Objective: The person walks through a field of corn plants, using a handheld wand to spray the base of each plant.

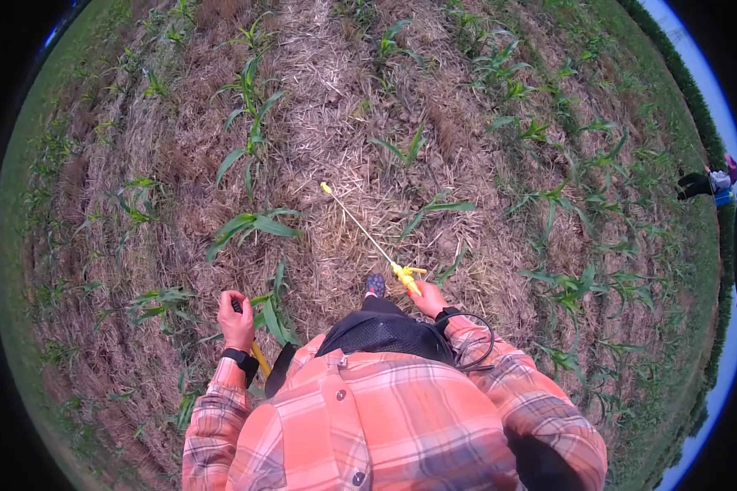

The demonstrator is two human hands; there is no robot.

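In the head view my right hand [427, 300] is closed round the yellow handle of a spray wand [404, 276]. Its thin pale tube [363, 229] slants forward and left to a yellow nozzle [326, 187] over the straw-covered soil. A dark hose [489, 344] loops beside my right wrist. To the left, my left hand [237, 321] is wrapped round the black grip of a lever [237, 306]. A yellow bar [260, 358] shows below that hand, running back toward my left side; its far end is hidden by my body.
Rows of young maize plants [255, 224] stand on both sides, one close to my left hand. Dry straw [323, 74] covers the strip ahead. A patterned shoe [375, 285] shows below me. Another person [716, 182] is far off at the right edge.
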